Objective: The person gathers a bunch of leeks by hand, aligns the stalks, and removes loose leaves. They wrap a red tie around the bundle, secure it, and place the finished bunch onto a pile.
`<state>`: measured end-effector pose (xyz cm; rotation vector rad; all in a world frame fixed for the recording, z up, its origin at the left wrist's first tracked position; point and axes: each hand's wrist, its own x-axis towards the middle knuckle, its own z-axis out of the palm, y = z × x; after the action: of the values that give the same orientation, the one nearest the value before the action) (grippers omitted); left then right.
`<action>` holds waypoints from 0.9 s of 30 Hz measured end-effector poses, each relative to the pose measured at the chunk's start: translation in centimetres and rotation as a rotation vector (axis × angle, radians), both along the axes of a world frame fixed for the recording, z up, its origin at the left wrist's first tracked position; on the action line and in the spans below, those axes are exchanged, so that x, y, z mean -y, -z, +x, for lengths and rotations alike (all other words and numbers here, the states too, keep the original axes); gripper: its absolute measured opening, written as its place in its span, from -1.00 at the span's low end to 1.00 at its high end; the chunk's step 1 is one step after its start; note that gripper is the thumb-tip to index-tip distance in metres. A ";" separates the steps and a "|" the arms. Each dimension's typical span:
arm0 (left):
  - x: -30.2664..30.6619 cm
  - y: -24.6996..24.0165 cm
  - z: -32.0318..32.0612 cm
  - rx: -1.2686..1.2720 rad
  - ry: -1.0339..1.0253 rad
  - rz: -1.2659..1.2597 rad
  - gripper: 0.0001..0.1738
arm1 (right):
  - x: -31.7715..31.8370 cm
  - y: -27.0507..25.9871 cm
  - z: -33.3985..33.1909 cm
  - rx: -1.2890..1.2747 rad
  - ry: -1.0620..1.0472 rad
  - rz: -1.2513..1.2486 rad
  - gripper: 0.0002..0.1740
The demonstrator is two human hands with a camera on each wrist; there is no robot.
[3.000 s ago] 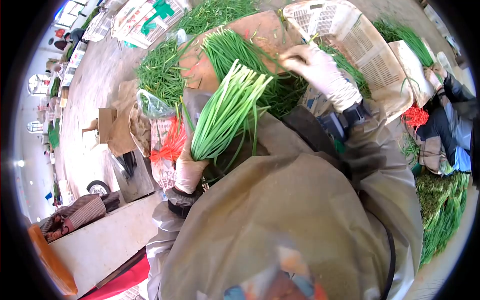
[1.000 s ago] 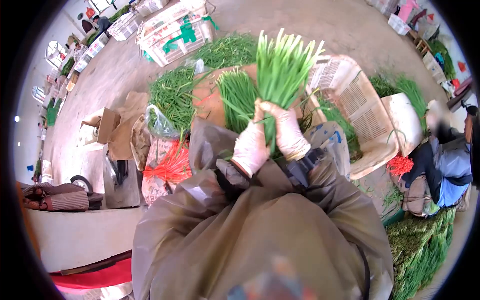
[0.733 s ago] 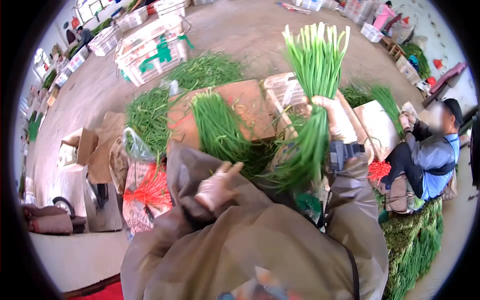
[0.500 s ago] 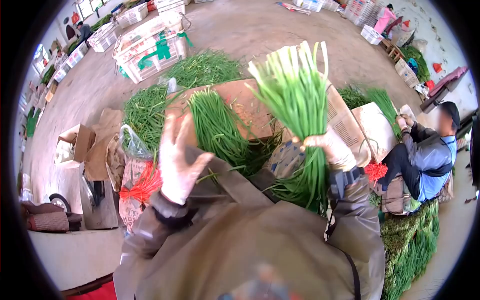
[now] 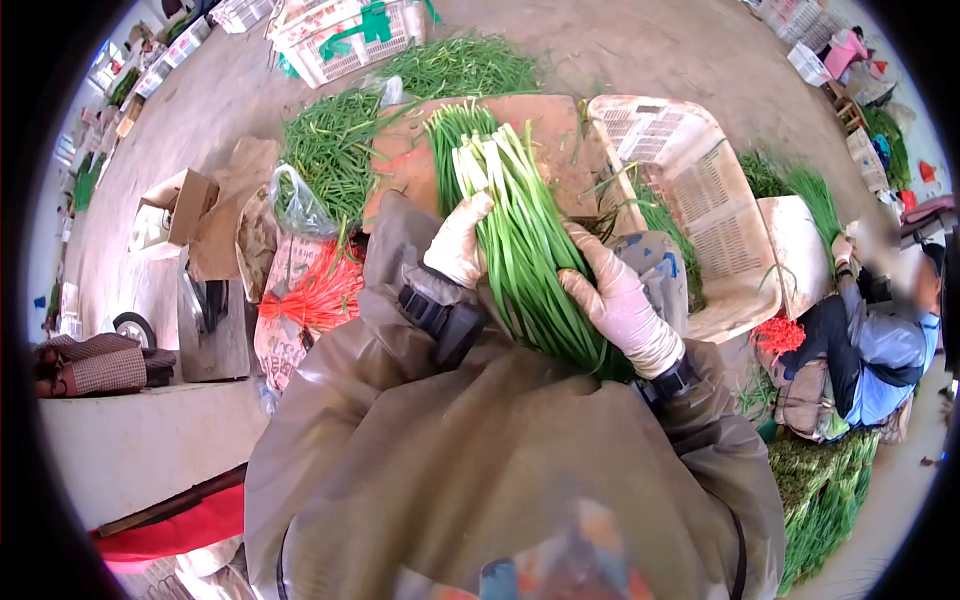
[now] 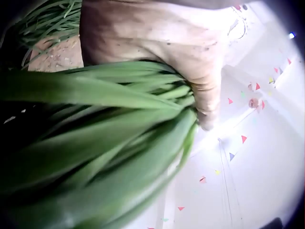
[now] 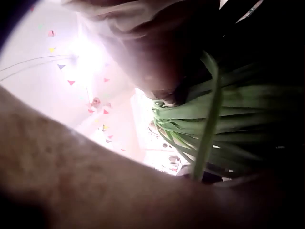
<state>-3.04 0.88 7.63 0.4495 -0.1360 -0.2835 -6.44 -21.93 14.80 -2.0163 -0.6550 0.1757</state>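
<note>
I am seeing the bunch of green stalks (image 5: 535, 255) lying between both hands, just in front of the brown smock (image 5: 480, 440), its long axis slanting from the pale ends (image 5: 490, 165), outward on the left, down to the leafy ends (image 5: 600, 357), close to the body on the right. The left hand (image 5: 460, 243) is gripping the bunch by its left flank, nearer the pale ends; in the left wrist view it is curling round the stalks. The right hand (image 5: 625, 308) is holding the opposite flank lower down, nearer the leafy ends, its thumb lying across the top; I am getting only darkness on its hidden fingers, so how they are bending I cannot tell. A second bunch (image 5: 455, 127) is lying on the brown board (image 5: 555, 118) just beyond, and the pale ends are overlapping it in the head view, touching or not I cannot tell. I am judging that any next move is hinging on this slant, with the left hand commanding the pale ends.
</note>
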 end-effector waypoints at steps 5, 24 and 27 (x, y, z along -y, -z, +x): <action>0.0 -1.3 0.7 0.181 0.073 -0.072 0.20 | -0.4 2.7 1.8 -0.742 -0.191 0.403 -0.45; 0.6 1.7 1.1 0.070 0.146 0.001 -0.32 | -11.6 -3.7 13.8 0.070 -0.538 -0.716 -0.50; 0.2 -2.0 1.4 0.090 0.019 0.210 -0.56 | -10.1 -4.7 13.3 -0.301 -0.395 -0.252 -0.52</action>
<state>-1.69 0.71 9.62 0.6700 -0.1998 -0.2976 6.91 -11.83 19.45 -2.0172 -0.8619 0.8151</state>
